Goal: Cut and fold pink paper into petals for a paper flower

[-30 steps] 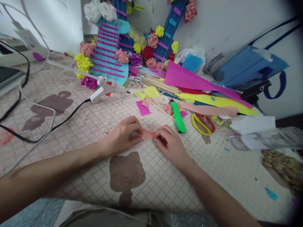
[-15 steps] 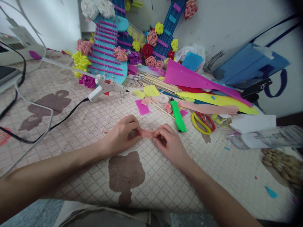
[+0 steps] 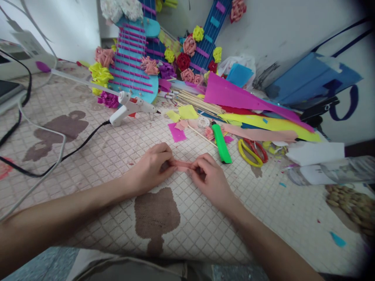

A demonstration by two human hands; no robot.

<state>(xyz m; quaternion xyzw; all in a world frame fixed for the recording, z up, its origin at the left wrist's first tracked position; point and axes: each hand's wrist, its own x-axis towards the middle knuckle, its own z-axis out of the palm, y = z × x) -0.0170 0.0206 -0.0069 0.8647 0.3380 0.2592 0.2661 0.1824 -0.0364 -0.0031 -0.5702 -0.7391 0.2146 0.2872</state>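
Note:
Between my two hands is a small strip of pink paper (image 3: 183,165), held low over the patterned tablecloth. My left hand (image 3: 156,166) pinches its left end, thumb below and fingers curled above. Its right end is in the closed fingertips of my right hand (image 3: 209,173). The strip's middle looks folded or rolled along its length. Just beyond my right hand lies a bright green cutter (image 3: 222,144). Scraps of magenta paper (image 3: 177,132) and yellow paper (image 3: 188,112) lie past my fingers.
A white glue gun (image 3: 129,107) with a black cord lies back left. Yellow-and-red scissors (image 3: 250,153) rest to the right, near a clear bottle (image 3: 334,171). Thin wooden sticks (image 3: 199,101) and a magenta sheet (image 3: 234,95) lie behind. A blue board (image 3: 133,74) with paper flowers stands farther back.
The pink strip's middle now shows a narrower fold along its top edge. Both hands stay in nearly the same place, still pinching it; the view has shifted slightly.

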